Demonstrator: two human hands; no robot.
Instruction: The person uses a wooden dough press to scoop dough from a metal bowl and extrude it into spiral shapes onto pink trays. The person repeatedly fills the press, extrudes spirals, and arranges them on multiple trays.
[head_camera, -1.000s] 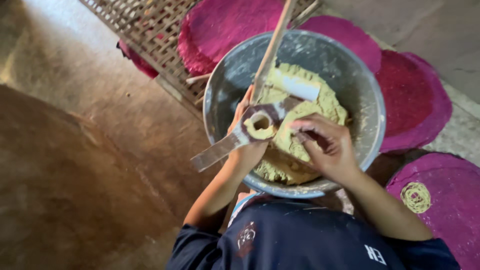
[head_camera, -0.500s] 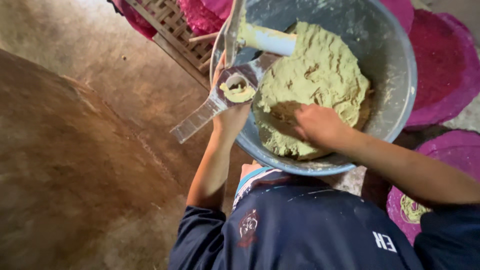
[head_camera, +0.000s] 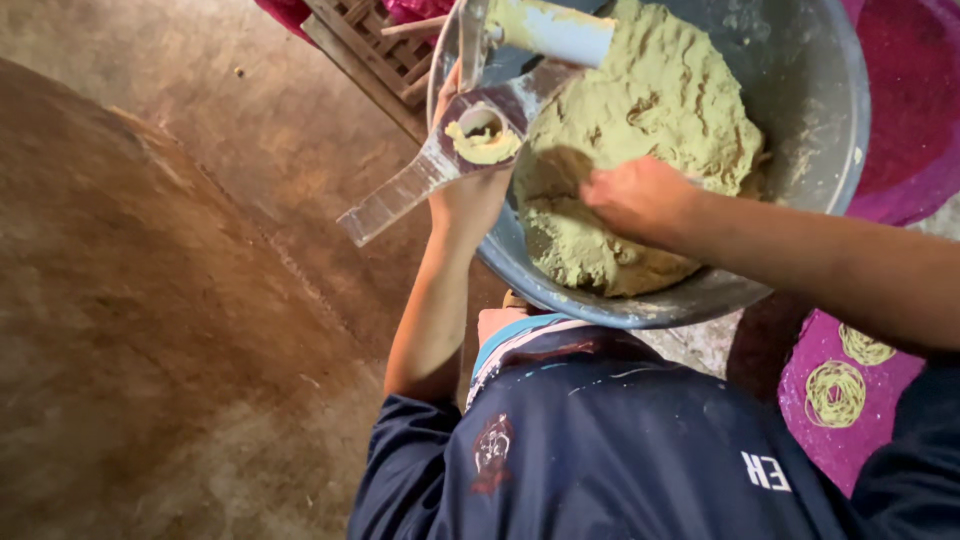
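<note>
The right hand (head_camera: 640, 200) dug its fingers into soft, sticky dough (head_camera: 650, 110) in the metal basin (head_camera: 820, 150); the left hand (head_camera: 470, 200) clamped the dough-filled press (head_camera: 450, 150) at the basin's rim.

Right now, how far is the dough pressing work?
Done: two noodle coils lie on a pink mat. In hand: the left hand holds the press, its cup partly filled; the right hand digs into the dough. Left: most dough remains in the basin.

My left hand (head_camera: 470, 195) grips the metal press (head_camera: 470, 140), its cup packed with greenish dough. My right hand (head_camera: 640, 200) digs into the dough mound (head_camera: 650, 110) inside the grey basin (head_camera: 810, 170).
</note>
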